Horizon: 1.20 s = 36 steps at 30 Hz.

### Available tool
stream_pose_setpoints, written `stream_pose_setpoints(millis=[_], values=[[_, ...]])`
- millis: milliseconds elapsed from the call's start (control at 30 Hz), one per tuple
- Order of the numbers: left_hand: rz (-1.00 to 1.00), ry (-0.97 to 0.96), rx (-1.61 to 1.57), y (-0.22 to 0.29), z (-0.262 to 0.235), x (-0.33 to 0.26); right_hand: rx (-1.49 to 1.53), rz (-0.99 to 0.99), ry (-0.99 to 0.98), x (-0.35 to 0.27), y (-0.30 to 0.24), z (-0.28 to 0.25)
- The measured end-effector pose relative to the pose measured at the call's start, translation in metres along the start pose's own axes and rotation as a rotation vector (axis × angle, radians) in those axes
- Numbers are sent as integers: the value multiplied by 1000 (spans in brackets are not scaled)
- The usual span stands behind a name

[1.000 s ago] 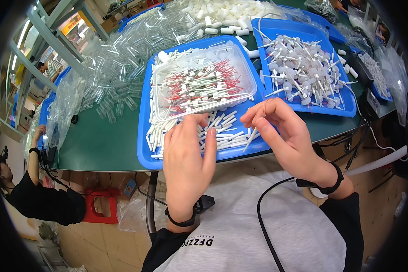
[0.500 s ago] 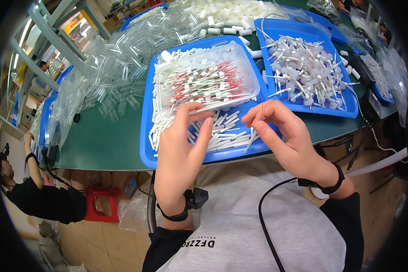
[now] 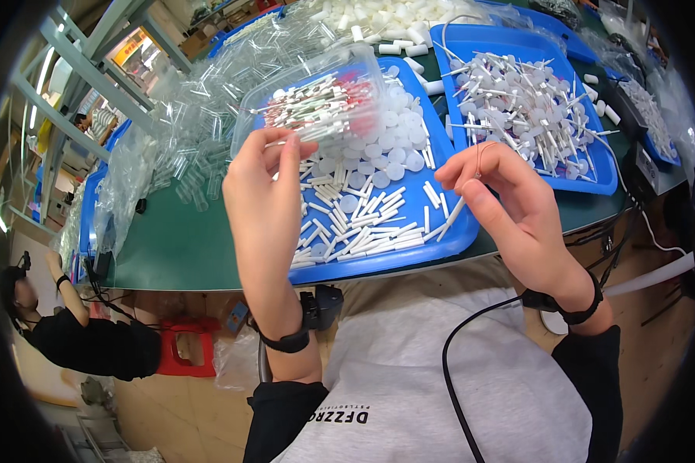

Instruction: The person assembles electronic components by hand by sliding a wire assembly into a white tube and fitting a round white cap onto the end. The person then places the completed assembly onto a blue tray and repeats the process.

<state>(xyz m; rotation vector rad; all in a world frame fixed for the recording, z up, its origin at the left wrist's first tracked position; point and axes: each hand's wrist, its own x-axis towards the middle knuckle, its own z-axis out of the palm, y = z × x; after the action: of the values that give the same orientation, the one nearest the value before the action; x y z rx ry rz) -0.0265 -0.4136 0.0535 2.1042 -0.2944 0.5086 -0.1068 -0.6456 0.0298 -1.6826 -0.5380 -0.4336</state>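
Note:
My left hand (image 3: 266,201) grips the near edge of a clear plastic box (image 3: 242,127), which is raised and tilted over a blue tray (image 3: 462,239). White sticks with red wires (image 3: 313,104) fill the box, slightly blurred. Uncovered in the tray are translucent round discs (image 3: 374,150) and loose short white sticks (image 3: 355,235). Over the tray's right side, my right hand (image 3: 513,212) is closed in a pinch. A thin white stick (image 3: 451,219) slants down from its fingers, and a fine reddish wire (image 3: 480,158) loops over them.
A second blue tray (image 3: 611,177), at right, holds a heap of white sticks with discs. Clear tubes (image 3: 201,147) pile up at left on the green table (image 3: 158,247). White cylinders (image 3: 416,50) lie behind. At far left, a person (image 3: 93,339) works beside a red stool (image 3: 187,347).
My left hand has taken hold of the clear box and moved it left and away, baring discs in the tray. My right hand has shifted slightly right and away with its stick.

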Motion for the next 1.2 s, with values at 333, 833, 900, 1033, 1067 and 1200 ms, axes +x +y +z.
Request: stream_pose_setpoints(millis=[333,833,900,1033,1067,1200], values=[[299,-142,226,5,35,-19,-51,-43,9,1,-5,-4],[421,-233,571,2,100,-28,-154,-26,-121,-1,-19,-4],[406,-288,548,10,93,-24,-175,-66,-108,0,-22,-6],[366,-303,553,8,93,-27,-211,-113,-79,0,-25,-10],[369,-299,555,8,89,-30,-211,-118,-78,-1,-25,-10],[347,-432,472,11,62,-35,-216,-121,-63,-1,-25,-14]])
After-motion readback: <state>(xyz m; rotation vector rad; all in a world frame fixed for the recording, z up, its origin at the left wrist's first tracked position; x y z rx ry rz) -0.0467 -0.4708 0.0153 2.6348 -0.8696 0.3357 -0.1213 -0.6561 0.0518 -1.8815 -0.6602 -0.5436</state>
